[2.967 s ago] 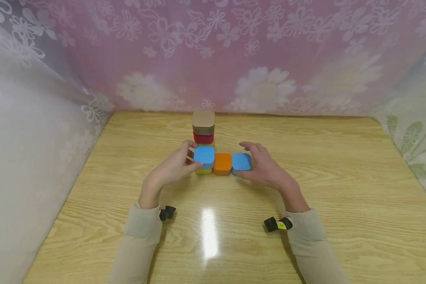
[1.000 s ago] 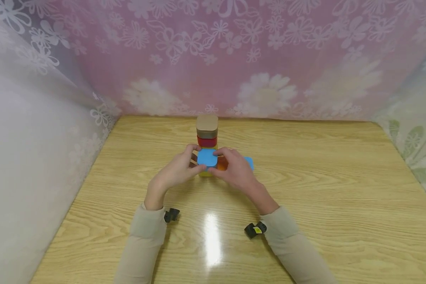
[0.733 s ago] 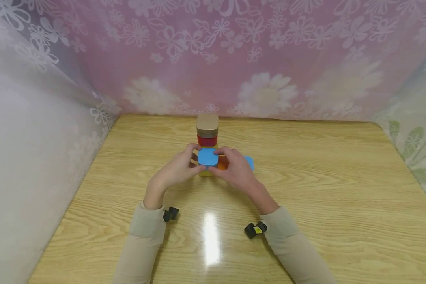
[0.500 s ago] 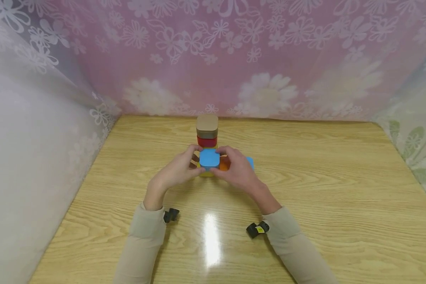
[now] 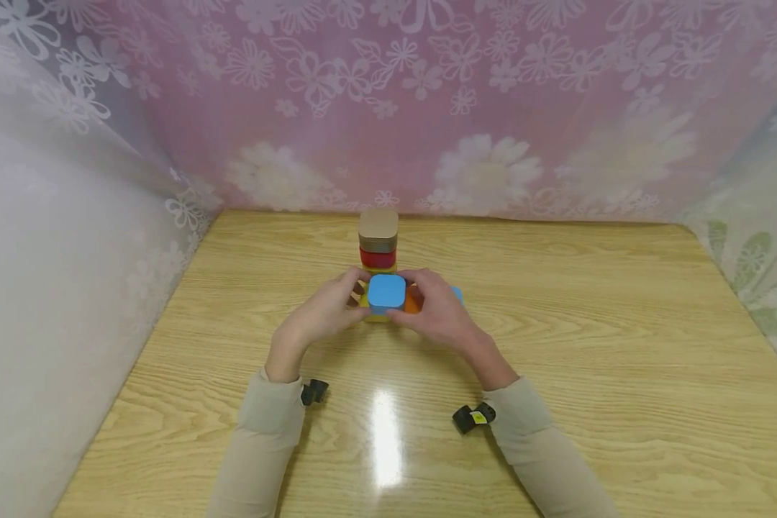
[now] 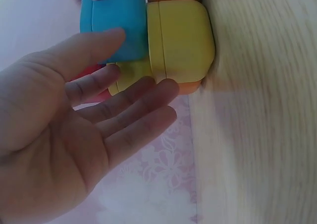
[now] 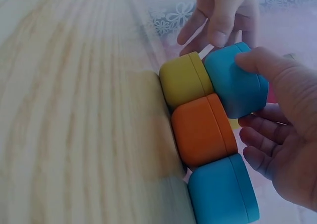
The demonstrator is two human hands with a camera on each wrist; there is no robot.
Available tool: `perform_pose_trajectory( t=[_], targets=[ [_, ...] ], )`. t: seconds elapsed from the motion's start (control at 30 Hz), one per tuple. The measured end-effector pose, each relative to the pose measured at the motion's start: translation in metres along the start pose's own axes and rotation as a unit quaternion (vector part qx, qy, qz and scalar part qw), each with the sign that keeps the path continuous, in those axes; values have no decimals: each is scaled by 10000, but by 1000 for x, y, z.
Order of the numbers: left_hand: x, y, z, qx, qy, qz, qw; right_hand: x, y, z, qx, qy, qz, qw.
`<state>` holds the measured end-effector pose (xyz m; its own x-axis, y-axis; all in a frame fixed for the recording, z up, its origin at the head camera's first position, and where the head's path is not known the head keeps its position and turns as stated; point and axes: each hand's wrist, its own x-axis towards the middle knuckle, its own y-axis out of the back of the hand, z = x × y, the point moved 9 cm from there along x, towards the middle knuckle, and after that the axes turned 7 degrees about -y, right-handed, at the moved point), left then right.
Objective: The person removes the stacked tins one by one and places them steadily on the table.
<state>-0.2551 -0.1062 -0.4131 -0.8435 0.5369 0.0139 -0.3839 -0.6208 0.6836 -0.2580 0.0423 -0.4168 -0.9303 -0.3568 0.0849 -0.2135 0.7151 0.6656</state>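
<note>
My right hand (image 5: pixel 437 306) pinches a blue rounded block (image 5: pixel 386 291) with a seam near its top, the thumb on its near side. The block stands over the front yellow block (image 7: pixel 185 80), shifted right so that it reaches over the edge of the orange block (image 7: pixel 200 132). Beside its left face is my left hand (image 5: pixel 324 309), fingers loosely extended and thumb tip right at the block; the left wrist view shows that palm holding nothing. A second blue block (image 7: pixel 223 192) sits at the row's right end, mostly hidden by my right hand in the head view.
Behind the row rises a stack with a tan block (image 5: pixel 378 224) on top, a red block (image 5: pixel 378 260) under it and yellow below. All stand on a wood-grain table (image 5: pixel 589 324). A pink flowered cloth (image 5: pixel 337 144) hangs along the far edge.
My right hand has left the blue block at the right end and come to the upper blue block. That block has moved slightly right with it, off the left hand's fingers.
</note>
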Motion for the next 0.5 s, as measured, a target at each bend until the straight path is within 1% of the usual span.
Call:
perform_pose_trajectory(
  t=[0.13, 0.37, 0.5],
  targets=[
    [1, 0, 1, 192, 21, 48, 9998, -1, 6, 3, 73, -96, -5, 9999],
    [2, -3, -2, 497, 214, 54, 9985, -4, 25, 14, 361, -444, 56, 9983],
    [3, -4, 0, 608, 158, 77, 9980, -6, 38, 20, 414, -512, 185, 9977]
  ],
)
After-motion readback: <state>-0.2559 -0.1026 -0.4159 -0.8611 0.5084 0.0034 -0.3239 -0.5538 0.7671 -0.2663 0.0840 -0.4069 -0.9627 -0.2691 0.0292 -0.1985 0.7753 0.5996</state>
